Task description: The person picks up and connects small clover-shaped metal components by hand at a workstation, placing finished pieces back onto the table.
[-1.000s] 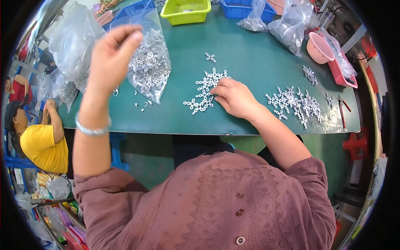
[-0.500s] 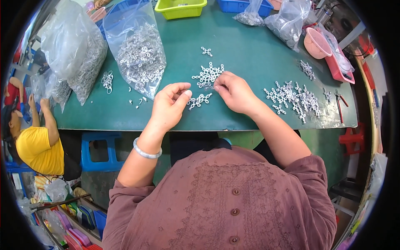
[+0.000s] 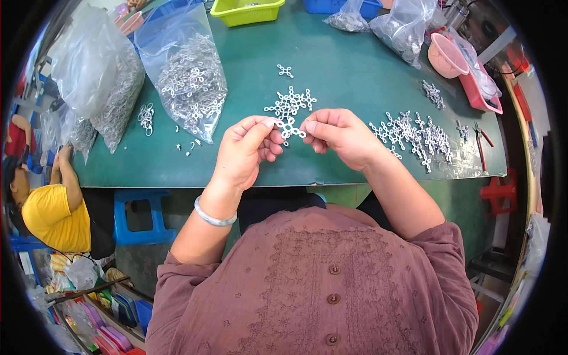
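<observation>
Head view: silver cross-shaped ring link point(image 3: 290, 128) held up between both hands, over green table point(image 3: 337, 65).
Link axis: line between the hands runs left-right, dipping rightward.
Left hand point(image 3: 245, 145): thumb and forefinger pinching left end.
Right hand point(image 3: 340, 135): thumb and fingers pinching right end.
Room: link cluster point(image 3: 290, 102) just beyond; bigger link pile point(image 3: 408, 139) right; table's near edge personward.
Lime basket point(image 3: 245, 16): label point(image 3: 252, 5) too small to read.

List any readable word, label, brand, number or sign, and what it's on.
None legible.
Yellow-green rectangular plastic basket: small pale patch inside, possibly a label, too small to read.
Multicoloured packaging, lower left: any print is too blurred.
Silver metal cross-shaped piece between left hand and right hand: no text visible.
</observation>
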A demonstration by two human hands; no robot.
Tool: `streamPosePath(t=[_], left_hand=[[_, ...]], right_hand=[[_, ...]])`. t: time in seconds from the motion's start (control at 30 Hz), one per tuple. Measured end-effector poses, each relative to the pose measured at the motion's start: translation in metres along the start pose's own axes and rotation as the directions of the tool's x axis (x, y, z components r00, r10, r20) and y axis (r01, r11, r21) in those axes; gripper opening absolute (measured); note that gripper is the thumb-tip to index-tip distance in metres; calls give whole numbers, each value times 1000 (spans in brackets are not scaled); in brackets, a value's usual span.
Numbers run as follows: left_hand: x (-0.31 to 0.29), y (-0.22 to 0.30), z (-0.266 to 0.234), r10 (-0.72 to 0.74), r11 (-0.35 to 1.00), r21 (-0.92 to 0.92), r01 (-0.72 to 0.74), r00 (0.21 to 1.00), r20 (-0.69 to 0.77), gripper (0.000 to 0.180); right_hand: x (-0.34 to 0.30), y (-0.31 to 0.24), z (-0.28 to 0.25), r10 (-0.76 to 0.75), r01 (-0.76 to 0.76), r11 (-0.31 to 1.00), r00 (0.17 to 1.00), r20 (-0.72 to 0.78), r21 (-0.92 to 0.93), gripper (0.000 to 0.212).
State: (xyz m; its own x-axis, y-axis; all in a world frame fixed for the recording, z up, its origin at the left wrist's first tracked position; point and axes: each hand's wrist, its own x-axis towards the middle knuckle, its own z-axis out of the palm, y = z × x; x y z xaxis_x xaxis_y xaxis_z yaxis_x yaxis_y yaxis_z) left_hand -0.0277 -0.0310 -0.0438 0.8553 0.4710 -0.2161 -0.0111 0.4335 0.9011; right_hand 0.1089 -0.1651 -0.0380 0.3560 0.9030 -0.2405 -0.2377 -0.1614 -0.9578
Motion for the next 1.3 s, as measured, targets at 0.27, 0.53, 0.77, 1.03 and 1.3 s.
streamPosePath(t=[0.27, 0.53, 0.77, 1.03, 1.3], left_hand=[[5, -2, 0, -15, 1000, 4, 15, 1000, 24, 13], [8, -3, 2, 17, 1000, 22, -18, 999, 27, 13], [8, -5, 2, 59, 998, 20, -60, 996, 61, 14], [7, -7, 6, 100, 994, 31, -101, 994, 43, 18], [7, -12, 5, 136, 991, -18, -135, 987, 89, 18]], right_hand=[[-7, 4, 1, 7, -6, 1000, 999, 46, -10, 16], [-10, 9, 3, 5, -5, 999, 1000, -6, 48, 16], [-12, 14, 10, -163, 162, 987, 977, -141, -16, 15], [-11, 21, 11, -279, 231, 943, 942, -186, -240, 12], [-13, 20, 11, -248, 244, 969, 946, -211, -44, 12]])
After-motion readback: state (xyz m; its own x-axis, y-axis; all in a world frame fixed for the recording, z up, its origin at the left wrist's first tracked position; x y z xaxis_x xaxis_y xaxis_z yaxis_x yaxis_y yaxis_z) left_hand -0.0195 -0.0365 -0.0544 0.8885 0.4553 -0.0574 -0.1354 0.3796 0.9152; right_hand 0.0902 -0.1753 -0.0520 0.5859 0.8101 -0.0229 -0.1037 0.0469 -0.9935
